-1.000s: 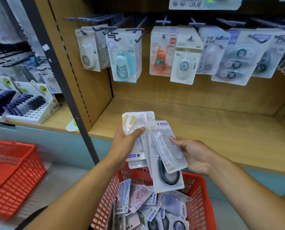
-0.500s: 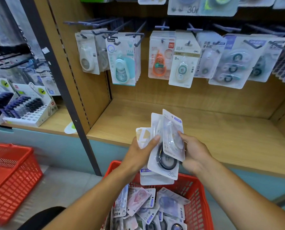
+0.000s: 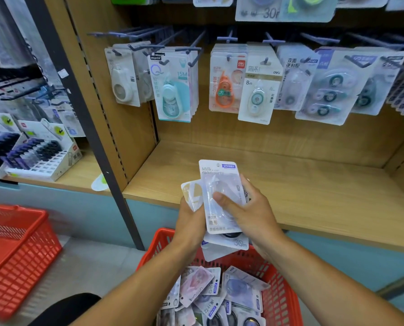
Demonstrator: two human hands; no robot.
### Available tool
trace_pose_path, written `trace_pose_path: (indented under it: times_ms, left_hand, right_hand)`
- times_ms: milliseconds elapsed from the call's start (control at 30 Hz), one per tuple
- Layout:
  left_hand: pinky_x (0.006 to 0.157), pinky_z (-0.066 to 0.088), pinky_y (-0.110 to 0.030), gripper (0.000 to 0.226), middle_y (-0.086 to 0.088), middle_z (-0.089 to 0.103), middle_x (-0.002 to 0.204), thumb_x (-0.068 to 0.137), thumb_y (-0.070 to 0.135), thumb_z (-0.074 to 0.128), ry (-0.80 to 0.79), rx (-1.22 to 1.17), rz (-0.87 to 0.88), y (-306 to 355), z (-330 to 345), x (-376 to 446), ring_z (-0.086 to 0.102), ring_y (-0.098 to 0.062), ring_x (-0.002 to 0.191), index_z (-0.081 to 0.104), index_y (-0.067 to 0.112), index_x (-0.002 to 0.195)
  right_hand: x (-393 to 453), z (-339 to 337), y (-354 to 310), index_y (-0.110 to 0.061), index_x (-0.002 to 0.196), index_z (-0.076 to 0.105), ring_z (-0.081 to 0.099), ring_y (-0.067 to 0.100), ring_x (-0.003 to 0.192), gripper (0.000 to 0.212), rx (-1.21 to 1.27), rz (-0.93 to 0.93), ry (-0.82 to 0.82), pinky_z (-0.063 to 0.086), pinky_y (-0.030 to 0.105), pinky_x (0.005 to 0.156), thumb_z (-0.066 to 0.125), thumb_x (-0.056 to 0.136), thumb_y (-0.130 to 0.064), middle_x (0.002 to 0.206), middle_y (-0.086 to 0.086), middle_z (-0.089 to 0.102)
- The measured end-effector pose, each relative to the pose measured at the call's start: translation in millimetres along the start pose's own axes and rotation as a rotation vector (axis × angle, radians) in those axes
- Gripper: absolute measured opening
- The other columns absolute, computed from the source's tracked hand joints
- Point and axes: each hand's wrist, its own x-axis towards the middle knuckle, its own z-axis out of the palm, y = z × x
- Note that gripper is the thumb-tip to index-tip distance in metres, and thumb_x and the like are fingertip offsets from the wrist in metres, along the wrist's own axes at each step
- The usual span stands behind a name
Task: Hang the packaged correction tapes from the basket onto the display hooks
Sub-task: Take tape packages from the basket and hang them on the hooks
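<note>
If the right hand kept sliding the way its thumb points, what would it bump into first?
The right hand has its thumb pointing leftward across the front packet. Going on that way, it would probably meet the left hand first, which grips the same bundle from the other side. Depth is hard to judge.

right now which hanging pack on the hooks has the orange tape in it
The pack with the orange dispenser, hanging just left of the white 8m pack. The others hold white, teal or pale dispensers.

Left hand (image 3: 190, 222) and right hand (image 3: 250, 211) both grip, fingers curled.
</note>
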Motion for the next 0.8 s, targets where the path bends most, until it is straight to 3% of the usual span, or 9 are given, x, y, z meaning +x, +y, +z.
trace_pose_path:
  times_ms: [100,200,333,433,500,633,733,800]
  left_hand:
    - [0.094,0.06,-0.058,0.025,-0.002,0.08,0.107,0.081,0.046,0.07,0.027,-0.035,0.007,3,-2,-2,0.077,-0.026,0.101,0.072,0.042,0.106]
    - [0.091,0.061,-0.058,0.013,-0.002,0.081,0.1,0.085,0.037,0.069,0.091,-0.114,0.009,10,-1,-5,0.078,-0.027,0.096,0.074,0.046,0.093]
    - [0.098,0.058,-0.056,0.019,-0.006,0.08,0.11,0.098,0.029,0.07,0.135,-0.234,-0.031,16,-2,-2,0.077,-0.028,0.103,0.07,0.028,0.118]
    - [0.103,0.055,-0.056,0.045,-0.004,0.078,0.119,0.091,0.039,0.078,0.131,-0.227,-0.022,20,-3,0,0.075,-0.026,0.11,0.063,0.024,0.131]
    - [0.105,0.053,-0.056,0.056,-0.006,0.077,0.122,0.086,0.045,0.08,0.055,-0.208,-0.027,23,-5,1,0.074,-0.028,0.113,0.063,0.023,0.134]
    - [0.107,0.051,-0.056,0.051,-0.012,0.073,0.129,0.091,0.044,0.07,-0.133,-0.181,-0.041,32,-11,1,0.071,-0.033,0.119,0.064,0.022,0.136]
    - [0.109,0.05,-0.056,0.055,-0.01,0.073,0.13,0.088,0.045,0.072,-0.151,-0.195,-0.052,34,-16,1,0.07,-0.032,0.121,0.062,0.024,0.138]
    - [0.106,0.053,-0.054,0.053,-0.01,0.074,0.128,0.088,0.042,0.073,-0.13,-0.216,-0.05,35,-16,-1,0.071,-0.031,0.118,0.063,0.023,0.136]
  right_hand:
    - [2,-1,0,-0.039,0.12,0.066,0.07,0.014,0.106,0.062,0.023,0.028,-0.088,0.058,0.041,0.092,0.093,0.065,-0.045,0.118,-0.005,0.071]
    - [-2,2,-2,-0.035,0.124,0.063,0.072,0.014,0.102,0.06,0.102,0.064,-0.122,0.06,0.04,0.088,0.091,0.072,-0.024,0.113,-0.006,0.074]
    - [-3,11,2,-0.028,0.121,0.063,0.074,0.011,0.096,0.054,0.199,0.071,0.182,0.061,0.034,0.081,0.088,0.075,-0.017,0.108,-0.008,0.075]
    - [-2,11,3,-0.025,0.119,0.063,0.074,0.013,0.094,0.052,0.299,0.092,0.3,0.061,0.04,0.083,0.088,0.074,-0.016,0.108,-0.005,0.076]
    - [-1,8,0,-0.024,0.121,0.064,0.074,0.016,0.098,0.051,0.302,0.096,0.229,0.06,0.044,0.087,0.087,0.076,-0.017,0.11,-0.003,0.076]
    - [0,2,-3,-0.021,0.129,0.061,0.071,0.027,0.108,0.056,0.378,0.102,0.016,0.056,0.047,0.093,0.085,0.078,-0.018,0.118,0.005,0.073]
    - [1,-1,-6,-0.014,0.13,0.06,0.069,0.034,0.11,0.05,0.484,0.127,-0.064,0.056,0.049,0.092,0.077,0.083,-0.013,0.121,0.013,0.071]
    - [2,1,-7,-0.01,0.127,0.061,0.07,0.036,0.108,0.045,0.493,0.129,-0.028,0.058,0.048,0.088,0.074,0.085,-0.01,0.118,0.015,0.072]
